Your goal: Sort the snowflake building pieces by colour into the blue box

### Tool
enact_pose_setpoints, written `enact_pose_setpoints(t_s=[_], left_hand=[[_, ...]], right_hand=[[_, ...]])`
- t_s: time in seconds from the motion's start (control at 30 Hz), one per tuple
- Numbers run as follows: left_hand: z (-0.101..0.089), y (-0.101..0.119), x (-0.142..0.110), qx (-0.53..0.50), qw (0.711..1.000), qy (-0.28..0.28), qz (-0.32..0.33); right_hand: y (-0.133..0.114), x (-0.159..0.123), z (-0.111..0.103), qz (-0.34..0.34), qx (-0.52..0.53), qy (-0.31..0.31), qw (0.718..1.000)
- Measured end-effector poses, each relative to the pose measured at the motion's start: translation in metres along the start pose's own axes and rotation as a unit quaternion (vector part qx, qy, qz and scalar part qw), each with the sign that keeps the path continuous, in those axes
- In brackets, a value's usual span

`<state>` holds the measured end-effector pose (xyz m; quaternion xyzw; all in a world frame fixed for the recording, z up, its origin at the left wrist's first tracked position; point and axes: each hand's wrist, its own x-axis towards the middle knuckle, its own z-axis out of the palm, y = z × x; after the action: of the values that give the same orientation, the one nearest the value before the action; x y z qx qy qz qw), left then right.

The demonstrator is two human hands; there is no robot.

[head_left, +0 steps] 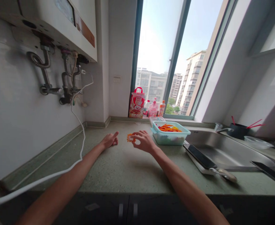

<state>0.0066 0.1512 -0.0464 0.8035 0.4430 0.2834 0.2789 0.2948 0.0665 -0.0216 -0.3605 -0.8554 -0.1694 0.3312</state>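
My right hand [144, 141] pinches a small orange notched piece [130, 137] between thumb and fingers, just above the counter. The piece has a toothed outline and a pale middle; its exact kind is too small to tell. To the left, my left hand [110, 140] rests low over the counter [118, 168], its thumb stretched away from loosely curled fingers, with nothing visible in it. A gap separates the two hands. Right of my right hand stands a light teal plastic box [169, 137] filled with orange, red and yellow pieces. Its clear lid [157, 119] lies behind it.
A steel sink [223, 150] lies at right, with a phone-like black slab [200, 156] by its near corner. A white cable [81, 140] crosses the left side. A red-handled bag [136, 104] and several bottles [153, 108] stand by the window. A dark pot [239, 130] sits beyond the sink.
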Motion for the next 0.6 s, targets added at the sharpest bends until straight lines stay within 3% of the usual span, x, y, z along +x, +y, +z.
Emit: enact_pose_setpoints(t_s=[0.07,0.17,0.27,0.33,0.4,0.53,0.6], left_hand=[[-0.001,-0.001,0.0,-0.004,1.0,-0.007,-0.002],[-0.001,-0.003,0.0,-0.01,1.0,-0.009,-0.005],[-0.001,-0.004,0.0,-0.009,1.0,-0.012,-0.003],[-0.001,-0.004,0.0,-0.008,1.0,-0.012,-0.003],[-0.001,-0.004,0.0,-0.006,1.0,-0.012,-0.002],[-0.001,-0.003,-0.002,-0.003,1.0,-0.013,-0.003],[-0.002,-0.003,-0.004,-0.007,1.0,-0.011,-0.006]], right_hand=[[0.025,-0.007,-0.026,0.059,-0.067,0.11,0.99],[0.066,-0.027,-0.066,0.176,-0.165,0.261,0.935],[0.094,-0.048,-0.094,0.251,-0.22,0.364,0.87],[0.104,-0.056,-0.098,0.287,-0.233,0.398,0.84],[0.11,-0.061,-0.094,0.319,-0.225,0.367,0.844],[0.117,-0.063,-0.076,0.378,-0.17,0.188,0.891],[0.12,-0.065,-0.073,0.398,-0.165,0.164,0.887]])
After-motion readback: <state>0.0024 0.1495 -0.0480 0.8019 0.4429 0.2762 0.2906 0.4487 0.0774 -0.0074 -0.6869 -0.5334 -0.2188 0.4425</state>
